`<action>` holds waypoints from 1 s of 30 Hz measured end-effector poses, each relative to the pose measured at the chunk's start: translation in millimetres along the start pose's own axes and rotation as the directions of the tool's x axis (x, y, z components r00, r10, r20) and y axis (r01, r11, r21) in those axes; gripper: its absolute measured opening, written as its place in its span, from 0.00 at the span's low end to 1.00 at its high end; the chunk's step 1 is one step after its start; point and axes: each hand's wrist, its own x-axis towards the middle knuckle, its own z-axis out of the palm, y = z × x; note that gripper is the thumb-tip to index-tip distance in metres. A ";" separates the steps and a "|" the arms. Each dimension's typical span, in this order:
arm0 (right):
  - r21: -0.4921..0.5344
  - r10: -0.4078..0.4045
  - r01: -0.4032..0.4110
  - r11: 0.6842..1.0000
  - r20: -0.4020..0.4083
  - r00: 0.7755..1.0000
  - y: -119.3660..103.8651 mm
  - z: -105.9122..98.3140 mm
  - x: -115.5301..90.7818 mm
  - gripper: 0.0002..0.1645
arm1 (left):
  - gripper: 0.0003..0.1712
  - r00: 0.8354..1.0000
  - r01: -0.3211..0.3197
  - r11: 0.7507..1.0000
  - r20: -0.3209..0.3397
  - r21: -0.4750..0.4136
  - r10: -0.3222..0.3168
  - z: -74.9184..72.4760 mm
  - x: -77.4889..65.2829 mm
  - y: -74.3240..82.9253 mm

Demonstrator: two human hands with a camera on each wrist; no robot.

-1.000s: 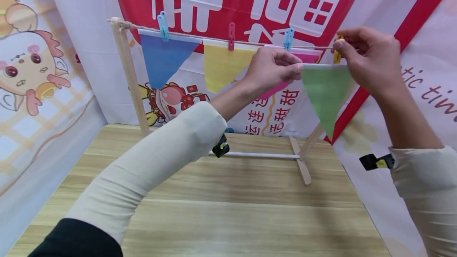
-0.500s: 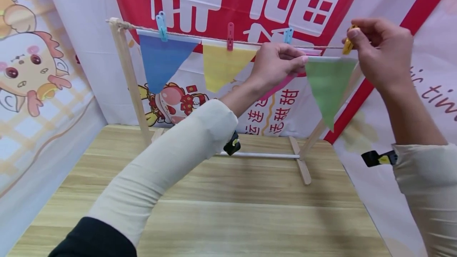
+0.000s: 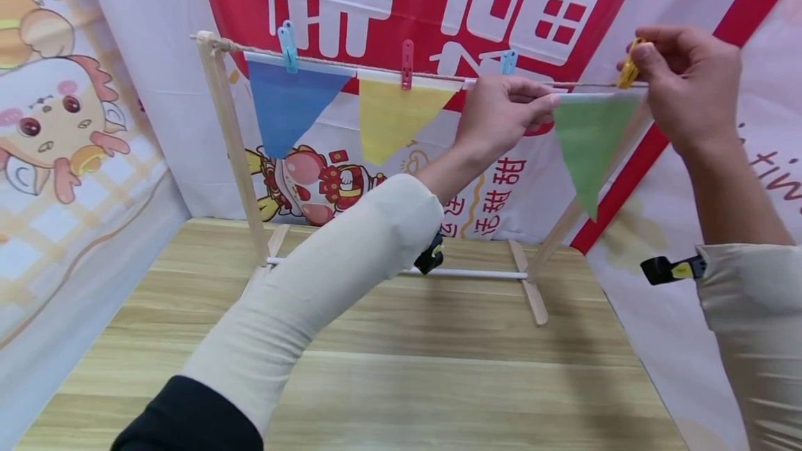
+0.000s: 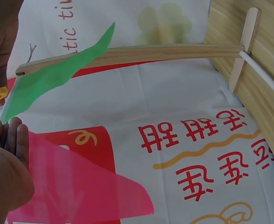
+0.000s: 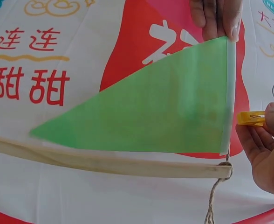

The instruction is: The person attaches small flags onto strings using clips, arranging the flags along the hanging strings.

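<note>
My left hand (image 3: 506, 115) pinches the top left corner of a green triangular pennant (image 3: 589, 148), its white top edge close to the twine (image 3: 592, 84). Between thumb and fingers of my right hand (image 3: 695, 92) is a yellow clothespin (image 3: 628, 74), above the pennant's right part. In the right wrist view the clothespin's tip (image 5: 244, 118) stands apart from the white edge. Left of the hands, a blue pennant (image 3: 291, 103) and a yellow pennant (image 3: 401, 115) hang from the twine. A pink pennant (image 4: 76, 186), mostly hidden in the head view, hangs behind my left hand.
A light blue clothespin (image 3: 287, 47), a pink clothespin (image 3: 407, 65) and another light blue clothespin (image 3: 509, 61) sit on the twine. The wooden frame has a left post (image 3: 234, 138), a right post (image 3: 567, 225) and a white bar (image 3: 476, 273) above the wooden table (image 3: 401, 395).
Both hands have moved right and slightly up, the left carrying the green pennant up to the twine. The yellow clothespin has moved right along the pennant's top edge and tilted.
</note>
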 end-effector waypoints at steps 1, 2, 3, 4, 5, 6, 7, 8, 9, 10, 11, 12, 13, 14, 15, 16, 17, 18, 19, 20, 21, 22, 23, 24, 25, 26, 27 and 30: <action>0.004 0.001 -0.001 1.000 0.004 1.000 1.1 -0.7 0.3 0.22 | 0.16 1.000 0.008 1.000 -0.005 0.007 -0.008 1.6 0.1 0.8; 0.005 0.000 0.000 1.000 0.006 1.000 2.2 -1.4 0.7 0.22 | 0.16 1.000 0.013 1.000 -0.007 0.004 -0.013 3.3 0.2 1.4; 0.011 0.002 -0.002 1.000 0.010 1.000 3.2 -2.1 0.9 0.22 | 0.16 1.000 0.018 1.000 -0.010 -0.002 -0.018 5.0 0.2 1.9; 0.019 0.002 -0.002 1.000 0.015 1.000 4.1 -2.7 1.1 0.22 | 0.15 1.000 0.020 1.000 -0.012 -0.008 -0.020 6.6 0.3 2.3; 0.025 0.000 -0.001 1.000 0.019 1.000 4.8 -3.2 1.5 0.21 | 0.15 1.000 0.023 1.000 -0.015 -0.017 -0.024 7.9 0.2 2.6; 0.029 -0.003 0.003 1.000 0.022 1.000 5.4 -3.9 2.0 0.21 | 0.15 0.999 0.028 0.999 -0.018 -0.021 -0.028 9.1 0.2 2.9; 0.032 -0.006 0.006 0.999 0.025 1.000 5.9 -4.5 2.4 0.21 | 0.15 0.999 0.031 0.999 -0.019 -0.024 -0.031 10.2 0.2 3.2; 0.030 -0.009 0.009 1.000 0.027 1.000 6.2 -5.0 3.0 0.22 | 0.15 0.999 0.029 0.999 -0.020 -0.028 -0.029 11.1 0.2 3.3; 0.034 -0.008 0.007 0.999 0.032 0.999 6.4 -5.3 3.5 0.22 | 0.16 0.999 0.029 0.999 -0.023 -0.025 -0.030 11.7 0.4 3.6; 0.031 -0.008 0.006 1.000 0.035 0.999 6.4 -5.6 4.0 0.23 | 0.16 0.999 0.031 0.999 -0.026 -0.025 -0.031 12.3 0.6 4.1; 0.024 -0.006 0.006 1.000 0.039 0.999 6.4 -5.7 4.5 0.24 | 0.16 0.999 0.033 0.999 -0.028 -0.025 -0.034 12.8 0.8 4.6; 0.019 -0.003 0.003 1.000 0.041 0.999 6.2 -6.0 5.0 0.25 | 0.16 0.999 0.036 0.999 -0.029 -0.023 -0.036 13.3 1.1 5.0; 0.021 0.003 -0.004 1.000 0.047 0.999 5.9 -6.0 5.5 0.25 | 0.16 0.999 0.037 0.999 -0.030 -0.024 -0.038 13.7 1.5 5.5; 0.026 0.009 -0.011 1.000 0.052 0.999 5.4 -5.8 6.1 0.25 | 0.16 0.999 0.040 0.999 -0.031 -0.027 -0.040 14.1 1.7 5.8; 0.035 0.022 -0.024 0.999 0.057 0.998 4.7 -5.6 6.7 0.25 | 0.16 0.998 0.043 0.999 -0.032 -0.032 -0.044 14.5 2.0 6.0; 0.050 0.033 -0.036 0.998 0.062 0.998 4.0 -5.6 7.2 0.26 | 0.16 0.998 0.049 0.998 -0.032 -0.037 -0.050 14.9 2.2 6.3; 0.065 0.044 -0.048 0.997 0.065 0.997 3.2 -5.5 7.7 0.26 | 0.16 0.998 0.051 0.998 -0.033 -0.038 -0.052 15.2 2.4 6.5; 0.090 0.054 -0.060 0.994 0.067 0.996 2.2 -5.2 8.4 0.26 | 0.16 0.998 0.051 0.998 -0.036 -0.038 -0.053 15.4 2.9 6.8; 0.118 0.065 -0.073 0.990 0.068 0.996 1.1 -4.7 9.1 0.26 | 0.17 0.998 0.053 0.998 -0.039 -0.035 -0.054 15.5 3.3 7.1; 0.153 0.078 -0.088 0.984 0.067 0.995 0.0 -4.3 9.9 0.26 | 0.16 0.998 0.053 0.998 -0.041 -0.033 -0.054 15.4 3.8 7.4; 0.191 0.091 -0.102 0.976 0.066 0.994 -1.1 -3.9 10.5 0.26 | 0.16 0.997 0.055 0.998 -0.045 -0.029 -0.056 15.3 4.4 7.9; 0.227 0.102 -0.114 0.967 0.064 0.993 -2.1 -3.5 11.3 0.26 | 0.16 0.997 0.057 0.998 -0.047 -0.024 -0.058 15.3 5.0 8.5; 0.264 0.111 -0.123 0.957 0.061 0.992 -2.9 -2.9 12.0 0.26 | 0.16 0.997 0.061 0.998 -0.049 -0.021 -0.061 15.1 5.6 9.0; 0.303 0.124 -0.136 0.943 0.059 0.991 -3.7 -2.5 12.9 0.25 | 0.16 0.997 0.065 0.998 -0.050 -0.018 -0.066 14.9 6.1 9.5; 0.328 0.136 -0.147 0.933 0.056 0.989 -4.3 -2.3 13.9 0.24 | 0.15 0.996 0.069 0.997 -0.049 -0.019 -0.070 15.0 6.5 9.9; 0.349 0.148 -0.157 0.924 0.054 0.988 -4.8 -2.1 14.9 0.24 | 0.15 0.996 0.073 0.997 -0.048 -0.019 -0.074 15.1 6.9 10.2; 0.360 0.159 -0.167 0.918 0.052 0.986 -5.1 -1.9 16.0 0.22 | 0.15 0.996 0.076 0.997 -0.048 -0.018 -0.076 15.2 7.2 10.5; 0.382 0.179 -0.185 0.905 0.052 0.983 -4.3 -1.3 19.9 0.21 | 0.15 0.996 0.070 0.997 -0.047 -0.016 -0.071 15.2 8.1 10.6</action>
